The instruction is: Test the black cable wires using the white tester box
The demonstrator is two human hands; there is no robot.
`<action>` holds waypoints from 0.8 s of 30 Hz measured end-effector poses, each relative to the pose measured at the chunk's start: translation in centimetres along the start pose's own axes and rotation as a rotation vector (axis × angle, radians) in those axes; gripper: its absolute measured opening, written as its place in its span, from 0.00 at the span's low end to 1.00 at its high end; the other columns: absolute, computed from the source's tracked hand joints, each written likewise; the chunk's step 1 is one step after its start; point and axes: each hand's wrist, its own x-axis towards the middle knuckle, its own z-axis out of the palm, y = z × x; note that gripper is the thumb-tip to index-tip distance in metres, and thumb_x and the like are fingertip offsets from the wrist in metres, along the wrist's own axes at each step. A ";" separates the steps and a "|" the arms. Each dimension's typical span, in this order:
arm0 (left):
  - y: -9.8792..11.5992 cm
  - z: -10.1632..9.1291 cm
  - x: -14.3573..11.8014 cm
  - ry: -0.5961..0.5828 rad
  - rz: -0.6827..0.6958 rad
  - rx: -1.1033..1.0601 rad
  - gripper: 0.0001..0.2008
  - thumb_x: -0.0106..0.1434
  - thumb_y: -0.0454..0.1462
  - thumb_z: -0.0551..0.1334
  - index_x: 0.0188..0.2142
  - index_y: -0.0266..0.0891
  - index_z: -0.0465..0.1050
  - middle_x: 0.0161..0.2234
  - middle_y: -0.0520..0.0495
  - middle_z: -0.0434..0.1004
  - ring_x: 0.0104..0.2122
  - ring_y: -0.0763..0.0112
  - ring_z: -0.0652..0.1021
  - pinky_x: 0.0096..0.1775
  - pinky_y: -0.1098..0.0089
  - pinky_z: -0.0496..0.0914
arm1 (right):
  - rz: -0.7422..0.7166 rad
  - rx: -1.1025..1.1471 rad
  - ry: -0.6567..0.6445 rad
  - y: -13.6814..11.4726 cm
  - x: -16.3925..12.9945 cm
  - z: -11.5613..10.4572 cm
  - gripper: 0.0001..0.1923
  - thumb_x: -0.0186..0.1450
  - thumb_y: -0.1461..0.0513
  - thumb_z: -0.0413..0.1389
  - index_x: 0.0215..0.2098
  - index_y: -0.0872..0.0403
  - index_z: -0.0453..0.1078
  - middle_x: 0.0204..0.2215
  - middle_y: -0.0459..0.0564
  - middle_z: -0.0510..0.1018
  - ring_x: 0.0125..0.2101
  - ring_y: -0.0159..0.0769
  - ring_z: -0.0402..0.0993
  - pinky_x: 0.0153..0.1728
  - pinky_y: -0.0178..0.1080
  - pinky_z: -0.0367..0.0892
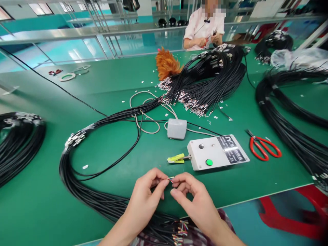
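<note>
My left hand [147, 193] pinches the end of a cable between thumb and forefinger, and thin coloured wires [171, 178] stick out to the right of the pinch. At those wire tips is my right hand [196, 196], its forefinger close against them and its thumb held apart below. A bundle of black cables [97, 202] curves under my left forearm, and its coloured stripped ends [180, 232] lie near my lap. Just beyond my hands stands a white control box [217, 153] with a green button, a knob and a shaft carrying yellow tape [176, 158].
Red-handled pliers [265, 147] lie right of the box, a grey pedal-like block [177, 128] behind it. Further cable bundles [212, 78] and an orange duster [167, 65] are at the back. Across the table sits a person [205, 30]. A red stool [289, 218] stands lower right.
</note>
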 end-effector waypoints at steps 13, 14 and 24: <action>0.3 -0.5 0.3 -0.037 -0.159 -0.258 0.12 0.58 0.44 0.65 0.29 0.39 0.68 0.20 0.56 0.66 0.19 0.78 0.64 0.21 0.76 0.60 | 0.076 0.329 0.033 -0.6 1.7 1.6 0.12 0.58 0.55 0.63 0.29 0.55 0.72 0.27 0.43 0.73 0.21 0.25 0.68 0.25 0.32 0.65; 0.3 -0.6 0.2 -0.043 -0.168 -0.281 0.12 0.58 0.45 0.65 0.30 0.39 0.68 0.20 0.56 0.66 0.19 0.78 0.64 0.20 0.77 0.59 | 0.115 0.355 0.014 -0.7 1.8 1.6 0.12 0.58 0.54 0.64 0.29 0.55 0.72 0.24 0.42 0.73 0.20 0.25 0.67 0.24 0.32 0.63; 0.3 0.4 0.7 -0.009 0.023 -0.274 0.07 0.59 0.39 0.66 0.32 0.37 0.77 0.32 0.49 0.70 0.23 0.76 0.72 0.24 0.75 0.68 | 0.231 0.367 -0.062 -0.9 2.2 1.2 0.18 0.57 0.49 0.64 0.29 0.55 0.68 0.16 0.37 0.66 0.15 0.23 0.60 0.19 0.30 0.52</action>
